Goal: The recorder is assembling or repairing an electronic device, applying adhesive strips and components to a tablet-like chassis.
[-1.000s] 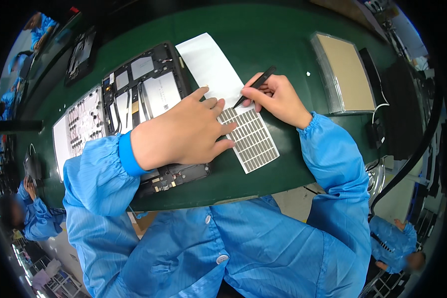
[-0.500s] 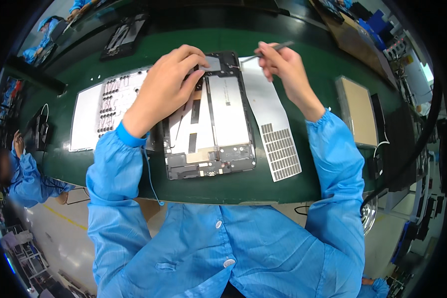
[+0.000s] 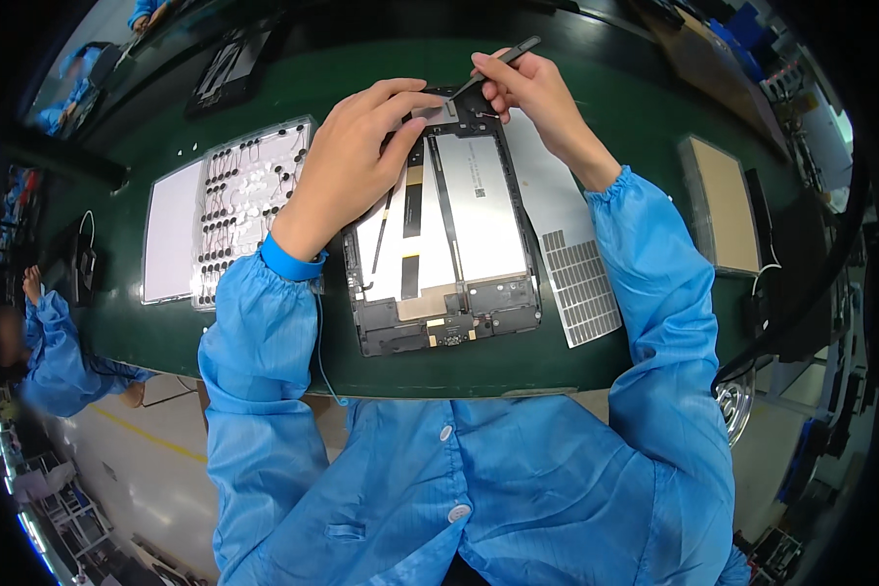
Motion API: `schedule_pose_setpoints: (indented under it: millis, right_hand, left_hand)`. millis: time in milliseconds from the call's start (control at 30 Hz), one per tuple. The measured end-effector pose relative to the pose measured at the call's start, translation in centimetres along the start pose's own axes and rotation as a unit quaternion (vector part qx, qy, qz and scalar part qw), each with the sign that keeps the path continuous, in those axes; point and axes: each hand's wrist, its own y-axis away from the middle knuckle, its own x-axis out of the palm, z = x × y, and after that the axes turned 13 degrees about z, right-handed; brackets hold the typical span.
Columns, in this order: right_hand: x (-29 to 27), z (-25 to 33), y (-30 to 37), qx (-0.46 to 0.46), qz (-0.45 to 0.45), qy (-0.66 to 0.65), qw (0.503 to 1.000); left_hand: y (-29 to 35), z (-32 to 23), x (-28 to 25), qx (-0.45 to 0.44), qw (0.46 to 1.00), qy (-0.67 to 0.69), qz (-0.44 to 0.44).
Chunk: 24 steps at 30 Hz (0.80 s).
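Observation:
An opened tablet [image 3: 479, 205] lies on the green table with its inner parts showing: pale metal plates, black strips and a black frame. At the tablet's far end, my left hand [image 3: 356, 161] is open, its index fingertip at a grey patch [image 3: 428, 114] and its thumb held apart. My right hand [image 3: 542, 98] is closed around dark tweezers [image 3: 498, 63], their tips down by that same patch, next to a small grey rectangle. Whether the tips grip anything is too small to tell. Beside the tablet lies a white sheet [image 3: 552, 186] with rows of small grey stickers.
A clear tray [image 3: 254, 200] at left holds several small black round parts with wires; a white panel [image 3: 173, 234] adjoins it. At right stands a tan-topped box [image 3: 721, 205]. Another dark tablet [image 3: 232, 68] lies at far left. A person in blue [image 3: 59, 342] sits at left.
My right hand has moved left, bringing the tweezers from beside the tablet to the grey patch near my left fingertips. The whole view has shifted slightly.

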Motion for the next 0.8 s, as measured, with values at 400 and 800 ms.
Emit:
schedule_pose_setpoints:
  millis: [400,800]
  right_hand:
    - [-0.3,-0.6,0.4,-0.013,-0.005,0.051,0.999]
    - [0.9,0.5,0.7,-0.141,-0.083,0.067,0.984]
  left_hand:
    - [-0.2,-0.8,-0.2,0.019,0.999,-0.017,0.027]
    - [1.2,0.6,-1.7,0.083,0.986,-0.068,0.128]
